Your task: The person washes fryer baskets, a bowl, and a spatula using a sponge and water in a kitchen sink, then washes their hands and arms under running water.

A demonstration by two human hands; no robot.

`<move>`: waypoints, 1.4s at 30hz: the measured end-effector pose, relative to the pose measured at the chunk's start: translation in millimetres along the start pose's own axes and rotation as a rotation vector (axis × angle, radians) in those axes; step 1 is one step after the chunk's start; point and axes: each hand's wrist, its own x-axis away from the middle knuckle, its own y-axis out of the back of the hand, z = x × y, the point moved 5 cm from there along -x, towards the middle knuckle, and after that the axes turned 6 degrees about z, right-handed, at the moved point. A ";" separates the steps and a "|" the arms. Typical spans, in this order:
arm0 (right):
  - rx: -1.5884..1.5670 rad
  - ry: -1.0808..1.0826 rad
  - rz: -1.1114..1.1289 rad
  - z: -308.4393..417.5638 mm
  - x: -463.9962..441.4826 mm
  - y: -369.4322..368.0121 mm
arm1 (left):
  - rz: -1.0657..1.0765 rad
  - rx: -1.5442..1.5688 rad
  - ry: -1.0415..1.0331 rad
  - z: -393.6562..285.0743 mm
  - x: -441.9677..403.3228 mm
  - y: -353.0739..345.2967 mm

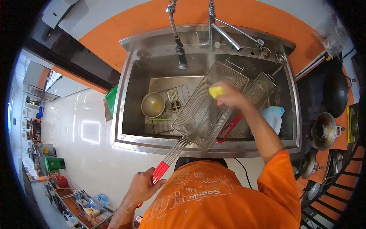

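Observation:
My left hand point(139, 187) is closed around the red-coated handle point(160, 171) of a wire fry basket point(204, 118). The basket lies slanted across the sink, its handle sticking out over the front rim. In my right hand point(233, 96) is a yellow sponge point(216, 91), held over the basket's upper part; whether it touches the mesh I cannot tell. To the right, a second wire basket point(263, 89) with a red handle point(230, 129) rests in the sink, partly hidden by my right forearm. A pale blue jug point(273, 114) stands beyond that forearm.
A metal bowl point(153, 105), a slotted turner point(172, 95) and a wire rack point(183, 91) sit in the left of the steel sink point(167, 147). Above hang a spray hose point(181, 53) and a tap point(227, 36). Woks point(324, 131) stand at right.

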 end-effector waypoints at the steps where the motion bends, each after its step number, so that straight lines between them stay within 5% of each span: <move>1: 0.105 -0.030 0.061 -17.3 -24.4 -2.1 | 0.009 0.023 -0.009 1.6 -1.6 -4.5; 4: 0.803 -0.215 0.255 -53.2 -82.1 -9.7 | 0.034 0.048 -0.027 5.1 -4.8 -12.2; 6: 0.634 -0.271 -0.063 -69.1 -97.6 -6.5 | 0.046 0.053 -0.036 9.4 -7.0 -15.8; 8: 0.530 -0.385 -0.063 -90.2 -108.8 -23.0 | 0.060 0.060 -0.047 15.4 -8.0 -19.9; 10: 0.498 -0.549 0.247 -96.8 -118.2 -55.0 | 0.108 0.075 -0.066 14.2 -8.8 -20.9; 14: -0.342 -0.543 0.083 -84.5 -93.1 -110.2 | 0.145 0.121 -0.094 8.3 -7.9 -22.4; 17: -0.684 -0.512 0.208 7.8 -28.5 -131.6 | 0.137 0.072 -0.068 16.7 -11.6 -27.2; 20: -1.060 -0.422 0.000 7.9 -51.4 -104.9 | 0.136 0.078 -0.060 10.8 -10.0 -25.0; 24: -0.388 -0.195 -0.229 19.1 -42.8 -108.6 | 0.115 0.062 -0.039 2.7 -10.9 -20.5; 28: -0.069 -0.210 0.416 33.4 2.7 -135.1 | 0.136 0.064 0.014 -5.0 -10.7 -19.4; 33: -0.228 0.095 -0.206 51.8 56.3 9.4 | 0.114 0.022 0.093 -14.4 -11.0 -13.1; 34: -0.365 -0.027 -0.409 51.7 78.3 45.2 | 0.134 -0.014 0.084 -13.5 -11.2 -13.0; 35: -0.609 0.263 -0.534 29.9 74.7 75.5 | 0.153 -0.053 0.072 -15.1 -11.9 -13.5; 38: -0.561 -0.063 -0.679 -58.6 82.2 146.4 | 0.095 -0.101 0.059 -31.2 -13.3 -10.8; 39: -0.441 -0.150 -0.625 -98.5 69.3 160.9 | 0.160 0.070 0.265 -34.8 -10.0 -9.8; 42: -0.083 -0.397 -0.349 -204.7 -3.3 157.6 | 0.200 0.091 0.382 -40.0 -11.5 -11.5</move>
